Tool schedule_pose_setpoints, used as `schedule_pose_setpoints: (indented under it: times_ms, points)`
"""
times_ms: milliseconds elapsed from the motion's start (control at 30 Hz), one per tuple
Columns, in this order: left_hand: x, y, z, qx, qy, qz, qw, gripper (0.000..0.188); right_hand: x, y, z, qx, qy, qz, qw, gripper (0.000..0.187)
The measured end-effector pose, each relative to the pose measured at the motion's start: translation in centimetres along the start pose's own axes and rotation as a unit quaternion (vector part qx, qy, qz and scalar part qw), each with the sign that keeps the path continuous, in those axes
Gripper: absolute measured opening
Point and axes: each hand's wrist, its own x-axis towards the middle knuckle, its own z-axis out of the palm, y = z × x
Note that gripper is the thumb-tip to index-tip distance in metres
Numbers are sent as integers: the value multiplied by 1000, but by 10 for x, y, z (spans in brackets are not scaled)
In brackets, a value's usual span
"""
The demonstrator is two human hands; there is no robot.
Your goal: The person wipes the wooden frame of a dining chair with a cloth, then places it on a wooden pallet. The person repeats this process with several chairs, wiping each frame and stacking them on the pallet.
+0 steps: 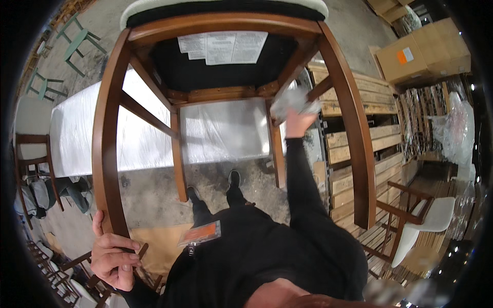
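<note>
A brown wooden chair [363, 149] is tipped so that the black underside of its seat and its legs face me. Printed paper labels [233, 47] are stuck under the seat. My left hand [114, 256] grips the end of the left front leg, one finger laid up along the wood and the others curled. My right hand [300, 123] is closed on a crumpled pale cloth [294, 104], blurred by motion, beside the stretcher between the two right legs. Part of that stretcher is hidden behind the cloth.
A plastic-wrapped white surface [77, 133] lies beyond the chair legs. Wooden pallets [362, 97] and a cardboard box [423, 54] stand at the right. Another chair [429, 220] is at the lower right, a white-backed chair [33, 123] at the left, and green stools [82, 38] farther back.
</note>
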Motion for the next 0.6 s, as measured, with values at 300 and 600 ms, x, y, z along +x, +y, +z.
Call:
schedule_pose_setpoints:
  times_ms: [300,600]
  points:
    - [6,4,7,-15,5,-3,1000,22,-38,68,-8,-375,-138,133,907,70]
    - [10,11,7,6,-15,-3,1000,19,-68,-16,26,-92,-39,35,994,45]
